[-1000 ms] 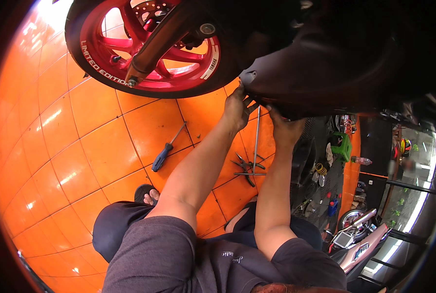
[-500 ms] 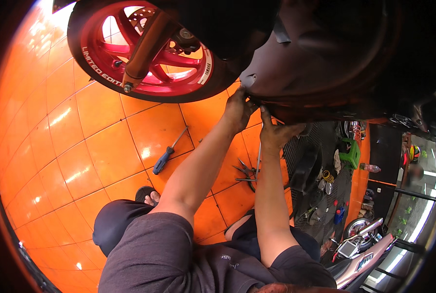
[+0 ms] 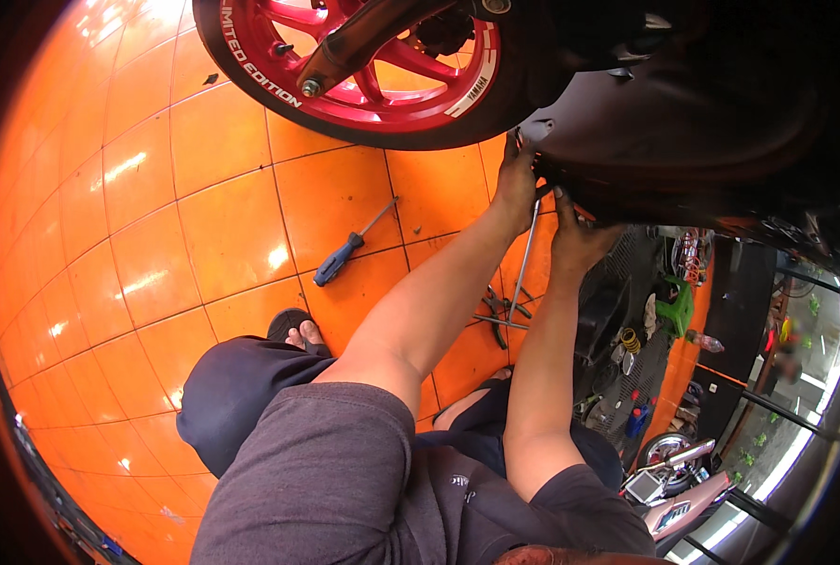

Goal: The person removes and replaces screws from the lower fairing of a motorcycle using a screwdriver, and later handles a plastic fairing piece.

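Observation:
A dark body panel of a motorbike hangs at the upper right, beside a front wheel with a red rim and black tyre. My left hand grips the panel's lower front corner, fingertips up by a small tab. My right hand holds the same lower edge just to the right, thumb raised and the other fingers partly hidden. A metal T-handle wrench and black-handled pliers are below and between my arms. A blue-handled screwdriver lies on the tiles left of my left forearm.
Orange floor tiles surround my feet. At the right are a dark mat with parts and a yellow spring, a green stool, a plastic bottle, black cabinets and another motorbike.
The view has shifted, so the wheel, panel and both hands appear farther right and higher, with the wheel's top cut off. Both hands are still on the panel's lower edge.

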The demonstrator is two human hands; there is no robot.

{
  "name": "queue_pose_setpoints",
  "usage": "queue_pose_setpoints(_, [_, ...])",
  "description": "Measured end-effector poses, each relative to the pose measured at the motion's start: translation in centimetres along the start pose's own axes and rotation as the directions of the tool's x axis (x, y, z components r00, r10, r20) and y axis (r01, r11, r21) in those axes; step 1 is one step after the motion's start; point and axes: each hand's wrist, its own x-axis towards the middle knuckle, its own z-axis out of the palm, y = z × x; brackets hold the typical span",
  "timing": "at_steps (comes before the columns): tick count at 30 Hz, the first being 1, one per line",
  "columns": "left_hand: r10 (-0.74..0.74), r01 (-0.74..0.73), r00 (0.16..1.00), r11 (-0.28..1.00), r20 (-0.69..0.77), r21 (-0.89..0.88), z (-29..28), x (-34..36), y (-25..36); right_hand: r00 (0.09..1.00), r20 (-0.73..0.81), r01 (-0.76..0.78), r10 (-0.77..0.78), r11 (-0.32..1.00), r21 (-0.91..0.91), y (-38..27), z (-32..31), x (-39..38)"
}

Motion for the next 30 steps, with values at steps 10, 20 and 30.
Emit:
queue_pose_setpoints(10, [-0.114, 0.112, 0.993, 0.991, -0.032, -0.067, -2.4, 2.1, -0.1, 0.997, 0.051, -0.055, 0.051, 0.994, 0.09, -0.1, -0.2, 0.1])
queue_pose_setpoints(20, [-0.248, 0.267, 0.954, 0.959, 0.171, -0.095, -0.8, 2.9, -0.1, 0.964, -0.082, -0.187, 0.251, 0.869, 0.457, -2.3, 0.4, -1.9])
queue_pose_setpoints(30, [-0.206, 0.226, 0.971, 0.956, 0.12, -0.185, 2.3, 3.6, -1.1, 0.578, 0.43, -0.456, 0.694, -0.163, 0.875, 0.7, -3.7, 0.6])
